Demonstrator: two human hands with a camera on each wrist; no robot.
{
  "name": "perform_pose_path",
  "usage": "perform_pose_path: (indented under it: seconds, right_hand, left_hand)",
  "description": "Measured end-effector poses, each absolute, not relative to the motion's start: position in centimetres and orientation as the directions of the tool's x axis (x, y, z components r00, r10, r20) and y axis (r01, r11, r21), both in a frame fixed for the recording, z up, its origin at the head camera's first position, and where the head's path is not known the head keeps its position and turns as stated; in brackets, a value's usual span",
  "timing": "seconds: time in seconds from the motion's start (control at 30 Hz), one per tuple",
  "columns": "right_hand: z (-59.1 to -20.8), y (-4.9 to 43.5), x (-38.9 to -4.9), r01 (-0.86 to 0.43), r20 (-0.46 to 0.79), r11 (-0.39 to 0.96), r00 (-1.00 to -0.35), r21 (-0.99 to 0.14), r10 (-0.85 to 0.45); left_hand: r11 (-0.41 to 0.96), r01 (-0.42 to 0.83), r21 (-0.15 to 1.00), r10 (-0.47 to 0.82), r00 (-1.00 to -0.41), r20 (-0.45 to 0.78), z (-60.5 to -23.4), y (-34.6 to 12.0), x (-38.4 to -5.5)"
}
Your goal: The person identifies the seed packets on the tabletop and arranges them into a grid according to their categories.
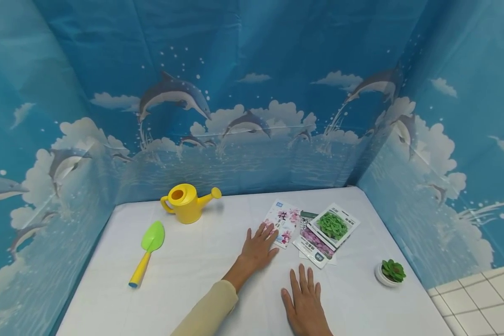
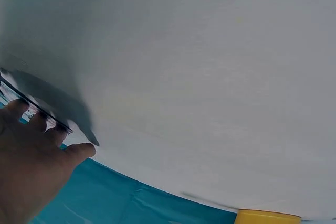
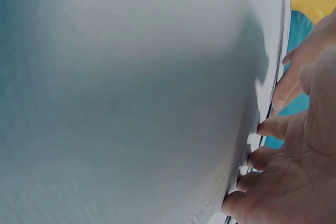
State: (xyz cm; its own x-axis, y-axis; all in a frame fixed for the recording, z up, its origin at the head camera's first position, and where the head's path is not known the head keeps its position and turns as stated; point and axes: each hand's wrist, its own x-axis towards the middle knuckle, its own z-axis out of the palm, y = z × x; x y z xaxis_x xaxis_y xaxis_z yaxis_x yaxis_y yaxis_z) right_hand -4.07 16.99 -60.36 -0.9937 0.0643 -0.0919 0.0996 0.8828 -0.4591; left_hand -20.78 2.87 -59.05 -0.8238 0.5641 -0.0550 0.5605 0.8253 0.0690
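Note:
My left hand (image 1: 257, 248) reaches over the white table with its fingers straight, the fingertips at the lower left edge of a seed packet (image 1: 293, 219) printed with pink blossoms. In the left wrist view the same hand (image 2: 34, 156) has its fingertips along that packet's edge. Palm down near the front of the table, my right hand (image 1: 306, 305) rests with fingers extended and holds nothing. Just beyond it lies an overlapping pile of packets: one with green leaves (image 1: 332, 225) on top, a purple-flowered one (image 1: 315, 242) below, and another mostly hidden underneath.
A yellow watering can (image 1: 186, 205) stands at the back left, its spout to the right. In front of it lies a trowel (image 1: 147, 254) with a green blade and yellow handle. A small potted succulent (image 1: 390, 273) sits near the right edge. Dolphin-printed curtains (image 1: 252, 154) enclose the table.

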Motion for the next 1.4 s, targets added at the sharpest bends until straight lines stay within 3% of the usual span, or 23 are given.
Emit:
perform_pose_path:
  seconds: [0.83,1.4]
  right_hand:
    - [-60.5,17.1,-4.1,0.12,-0.118,0.916,-0.99,-0.384,0.08]
    - [-60.3,16.9,-4.2,0.129,-0.139,0.911,-0.987,-0.393,0.08]
  left_hand:
    - [0.865,0.485,0.131,0.495,-0.867,-0.06,-59.2,-0.8,-19.5]
    - [0.899,0.431,0.076,0.437,-0.896,-0.082,-59.1,-2.9,-18.3]
